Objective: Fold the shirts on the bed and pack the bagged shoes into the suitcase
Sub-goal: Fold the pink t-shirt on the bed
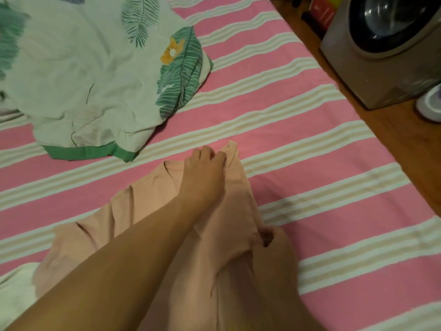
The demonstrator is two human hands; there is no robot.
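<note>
From the left I see a leaf-print quilt [95, 75] bunched on the striped bed [298, 144]. Below it the peach shirt [148, 201] lies spread across the sheet. My left hand [205, 168] reaches across it, fingers curled, pinching the shirt's far edge. My right hand [267, 235] sits lower right, fingers closed on a gathered fold. A washing machine [386, 44] stands on the floor beyond the bed.

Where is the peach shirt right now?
The peach shirt lies low and central on the striped bed, below the leaf-print quilt, gripped by both hands.
</note>
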